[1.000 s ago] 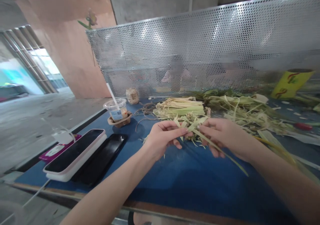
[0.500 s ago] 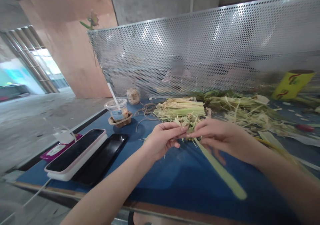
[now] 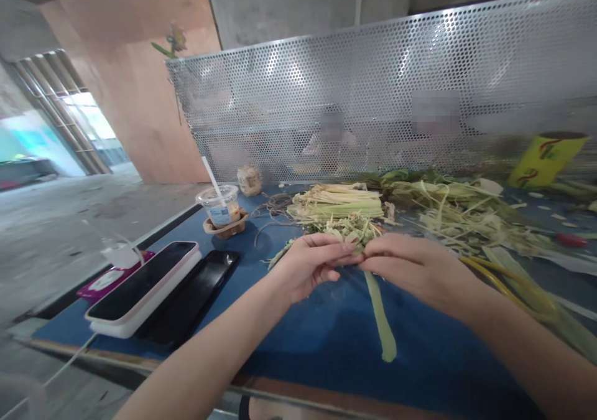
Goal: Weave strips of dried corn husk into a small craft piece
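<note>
The left hand [image 3: 311,263] and the right hand [image 3: 410,266] met fingertip to fingertip above the smooth blue table [image 3: 298,339], both pinched on the top end of a long, flat, pale green leaf strip [image 3: 379,311] that hung down from the fingers toward the near edge, soft and ribbon-like. Just beyond the knuckles lay a frayed clump of short green and straw-coloured trimmings [image 3: 347,227], and behind that a tidy bundle of pale fibrous stalks [image 3: 336,202]. A loose tangle of stringy leaves [image 3: 459,211] spread past the right hand. Well to the left of the left hand sat a glossy black phone [image 3: 144,280] in a white case, and a clear plastic cup [image 3: 219,205] with a straw
</note>
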`<move>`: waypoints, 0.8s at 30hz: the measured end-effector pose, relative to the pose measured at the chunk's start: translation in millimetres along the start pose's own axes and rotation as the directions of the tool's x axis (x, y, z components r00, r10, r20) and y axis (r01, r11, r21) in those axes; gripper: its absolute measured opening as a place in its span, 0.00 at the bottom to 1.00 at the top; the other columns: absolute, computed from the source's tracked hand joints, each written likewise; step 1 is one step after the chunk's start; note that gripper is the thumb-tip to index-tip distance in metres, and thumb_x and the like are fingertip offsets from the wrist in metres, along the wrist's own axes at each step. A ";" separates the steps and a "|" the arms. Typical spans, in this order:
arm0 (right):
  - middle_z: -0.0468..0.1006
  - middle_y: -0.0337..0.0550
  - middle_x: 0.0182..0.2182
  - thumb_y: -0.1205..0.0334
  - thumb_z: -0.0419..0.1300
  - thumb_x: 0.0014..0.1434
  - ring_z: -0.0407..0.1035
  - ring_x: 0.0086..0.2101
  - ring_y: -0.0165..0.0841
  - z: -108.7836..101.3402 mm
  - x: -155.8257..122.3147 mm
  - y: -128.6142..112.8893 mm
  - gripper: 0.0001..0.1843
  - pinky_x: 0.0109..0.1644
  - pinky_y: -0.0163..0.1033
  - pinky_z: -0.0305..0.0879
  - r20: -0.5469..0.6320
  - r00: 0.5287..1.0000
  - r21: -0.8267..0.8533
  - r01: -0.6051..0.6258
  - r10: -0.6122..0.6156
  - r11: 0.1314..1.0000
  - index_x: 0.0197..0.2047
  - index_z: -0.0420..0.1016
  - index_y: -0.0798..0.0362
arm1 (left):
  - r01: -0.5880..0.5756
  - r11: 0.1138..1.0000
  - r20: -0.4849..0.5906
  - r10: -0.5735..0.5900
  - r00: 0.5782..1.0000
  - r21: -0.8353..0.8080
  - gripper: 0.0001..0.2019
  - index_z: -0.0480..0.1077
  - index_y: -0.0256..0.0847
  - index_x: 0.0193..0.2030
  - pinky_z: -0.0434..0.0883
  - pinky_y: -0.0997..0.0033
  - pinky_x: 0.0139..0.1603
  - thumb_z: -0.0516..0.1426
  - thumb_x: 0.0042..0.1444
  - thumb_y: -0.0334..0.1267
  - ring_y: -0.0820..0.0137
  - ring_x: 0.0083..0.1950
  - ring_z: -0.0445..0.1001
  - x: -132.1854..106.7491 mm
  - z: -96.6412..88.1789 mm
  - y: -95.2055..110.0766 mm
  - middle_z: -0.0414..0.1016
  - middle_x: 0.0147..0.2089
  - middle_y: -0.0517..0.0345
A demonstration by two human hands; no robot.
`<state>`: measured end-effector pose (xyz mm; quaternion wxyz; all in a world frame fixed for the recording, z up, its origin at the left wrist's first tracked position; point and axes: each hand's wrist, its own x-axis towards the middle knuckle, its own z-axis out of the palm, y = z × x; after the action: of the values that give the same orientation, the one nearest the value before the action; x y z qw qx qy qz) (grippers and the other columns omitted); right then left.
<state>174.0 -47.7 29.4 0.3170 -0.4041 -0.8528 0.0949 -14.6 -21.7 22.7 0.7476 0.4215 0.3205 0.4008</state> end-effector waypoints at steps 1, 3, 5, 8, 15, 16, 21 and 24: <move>0.75 0.37 0.30 0.59 0.53 0.57 0.69 0.30 0.29 -0.5 0.0 0.8 0.08 0.34 0.33 0.64 -0.038 0.998 0.024 0.042 -0.041 0.999 0.34 0.73 0.47 | -0.020 1.000 0.007 0.020 1.000 0.024 0.03 0.72 0.34 0.24 0.65 0.89 0.15 0.63 0.41 0.28 0.73 0.32 0.77 -0.2 0.1 -0.1 0.75 0.24 0.59; 0.73 0.39 0.30 0.63 0.55 0.55 0.68 0.31 0.29 -1.3 1.3 3.8 0.08 0.35 0.34 0.64 -0.150 0.974 0.059 0.182 -0.172 0.981 0.32 0.75 0.46 | -0.074 0.992 0.023 0.072 0.997 0.098 0.04 0.72 0.33 0.25 0.67 0.87 0.16 0.63 0.41 0.30 0.72 0.32 0.77 -1.2 0.9 -0.3 0.75 0.24 0.59; 0.72 0.41 0.31 0.66 0.56 0.54 0.68 0.33 0.30 -0.8 4.2 6.6 0.08 0.37 0.35 0.64 -0.255 0.939 0.099 0.263 -0.231 0.960 0.31 0.77 0.46 | -0.112 0.975 0.055 0.103 0.993 0.193 0.05 0.73 0.33 0.26 0.70 0.84 0.17 0.63 0.41 0.32 0.70 0.32 0.77 -2.7 2.4 -0.7 0.76 0.25 0.58; 0.73 0.43 0.36 0.63 0.57 0.54 0.68 0.39 0.33 2.9 9.0 6.7 0.07 0.41 0.38 0.65 -0.292 0.952 0.253 0.172 -0.094 0.952 0.28 0.76 0.49 | -0.132 0.947 0.130 0.097 0.987 0.294 0.08 0.73 0.32 0.28 0.71 0.81 0.19 0.63 0.42 0.35 0.68 0.32 0.77 -5.5 4.8 -1.8 0.77 0.28 0.54; 0.75 0.40 0.31 0.58 0.52 0.57 0.70 0.33 0.32 8.4 9.7 0.0 0.08 0.37 0.36 0.67 0.021 0.982 0.488 -0.173 0.187 0.856 0.34 0.70 0.51 | -0.130 0.934 0.208 0.062 0.976 0.332 0.08 0.74 0.33 0.31 0.73 0.80 0.20 0.62 0.43 0.34 0.68 0.34 0.77 -9.0 6.1 -2.4 0.77 0.29 0.54; 0.74 0.40 0.30 0.58 0.52 0.57 0.70 0.33 0.31 7.9 9.2 0.6 0.08 0.37 0.35 0.66 -0.001 0.984 0.459 -0.160 0.181 0.874 0.33 0.69 0.51 | -0.131 0.935 0.210 0.063 0.976 0.330 0.08 0.74 0.33 0.32 0.73 0.81 0.20 0.62 0.43 0.34 0.68 0.34 0.76 -9.1 6.0 -2.2 0.77 0.29 0.55; 0.71 0.37 0.27 0.62 0.53 0.56 0.67 0.30 0.29 4.4 8.9 4.9 0.04 0.35 0.34 0.62 -0.127 0.991 0.200 -0.021 0.047 0.980 0.31 0.66 0.51 | -0.131 0.931 0.216 0.058 0.975 0.341 0.06 0.74 0.33 0.29 0.72 0.81 0.20 0.61 0.45 0.34 0.78 0.21 0.72 -9.5 5.6 -0.8 0.77 0.28 0.55; 0.72 0.38 0.28 0.61 0.54 0.55 0.66 0.30 0.31 1.5 9.5 4.5 0.03 0.38 0.39 0.59 -0.113 0.993 0.008 0.032 -0.031 0.999 0.33 0.66 0.50 | -0.156 0.920 0.219 0.079 0.973 0.361 0.07 0.74 0.32 0.30 0.73 0.80 0.21 0.61 0.46 0.34 0.78 0.22 0.71 -8.7 6.0 -0.8 0.76 0.28 0.55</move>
<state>171.5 -37.6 30.8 0.3684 -0.3937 -0.8392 0.0712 -13.6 -31.8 25.9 0.6560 0.6133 0.2887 0.3319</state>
